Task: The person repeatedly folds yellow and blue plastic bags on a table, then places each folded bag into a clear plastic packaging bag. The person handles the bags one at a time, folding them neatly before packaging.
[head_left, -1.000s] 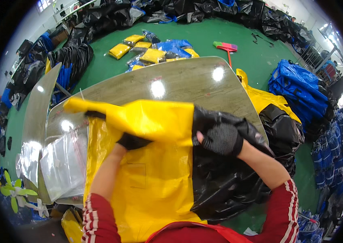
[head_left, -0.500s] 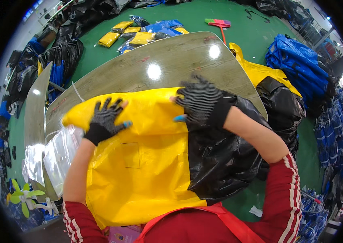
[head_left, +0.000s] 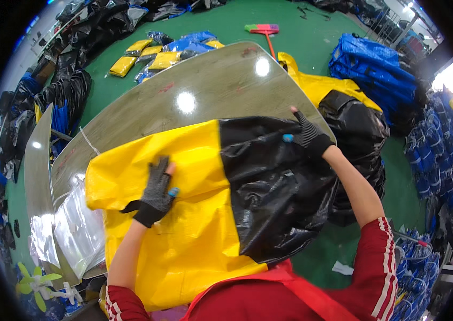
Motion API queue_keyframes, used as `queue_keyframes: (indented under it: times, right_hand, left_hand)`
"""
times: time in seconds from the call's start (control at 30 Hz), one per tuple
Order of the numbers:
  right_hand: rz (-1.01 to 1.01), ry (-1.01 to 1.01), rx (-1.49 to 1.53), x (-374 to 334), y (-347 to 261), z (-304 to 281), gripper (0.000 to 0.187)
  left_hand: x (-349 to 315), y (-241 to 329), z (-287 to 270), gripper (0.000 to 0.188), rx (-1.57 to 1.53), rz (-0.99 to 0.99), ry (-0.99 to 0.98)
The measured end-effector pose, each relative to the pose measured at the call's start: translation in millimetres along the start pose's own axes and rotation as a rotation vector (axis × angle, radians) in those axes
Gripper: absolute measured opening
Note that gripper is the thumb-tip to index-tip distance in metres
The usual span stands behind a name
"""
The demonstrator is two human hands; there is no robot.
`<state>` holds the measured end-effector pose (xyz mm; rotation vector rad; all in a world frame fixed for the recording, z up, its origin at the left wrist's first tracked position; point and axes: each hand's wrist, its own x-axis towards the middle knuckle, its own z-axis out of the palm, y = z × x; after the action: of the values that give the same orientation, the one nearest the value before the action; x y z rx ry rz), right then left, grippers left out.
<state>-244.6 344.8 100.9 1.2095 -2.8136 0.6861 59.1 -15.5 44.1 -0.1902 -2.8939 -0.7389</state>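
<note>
A large yellow and black plastic-like sheet [head_left: 183, 235] covers the near part of a wood-patterned table [head_left: 146, 101], with its yellow side left and its black side [head_left: 274, 182] right. Stitched or creased lines show on the yellow. My left hand [head_left: 157, 192], in a dark striped glove with bare or blue-covered fingertips, lies flat on the yellow part, fingers stretched out. At the far right corner of the black part rests my right hand [head_left: 310, 132], gloved alike, its fingers and thumb apart. Neither hand grips anything that I can see.
Clear plastic bags [head_left: 79, 230] lie at the table's left. More yellow and black material [head_left: 349, 112] hangs beyond the right edge. Packed yellow and blue bundles [head_left: 165, 59] and a broom [head_left: 263, 28] lie on the green floor behind. A small green fan [head_left: 39, 281] stands near left.
My right hand has moved right, from the yellow-black seam to the far right corner. My left hand has slid nearer and right across the yellow. The black part's far edge now lies spread out.
</note>
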Motion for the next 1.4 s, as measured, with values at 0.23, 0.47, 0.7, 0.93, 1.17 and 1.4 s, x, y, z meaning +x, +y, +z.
queue_keyframes:
  times: [0.23,0.47,0.7,0.93,1.17,1.4]
  right_hand:
    - [-0.219,0.163,-0.678,121,1,56,0.056]
    - [-0.314,-0.274,0.204,28,-59,-43,0.053]
    - [-0.699,-0.175,-0.144,-118,-56,-39,0.05]
    - [-0.327,-0.329,0.065,19,-81,-33,0.024]
    - [-0.182,-0.776,0.029,80,-16,75,0.048]
    - [-0.098,-0.729,-0.117,71,-27,65,0.044]
  left_hand:
    - [113,28,46,0.075,0.075,0.016,0.174]
    - [119,31,50,0.063,0.452,-0.013,0.006]
    - [182,114,92,0.099,0.175,-0.178,0.232]
    - [162,93,136,0.06,0.094,-0.066,-0.042]
    - [1,42,-98,0.044,0.037,0.281,-0.105]
    - [-263,10,-84,0.048,0.451,-0.562,-0.191]
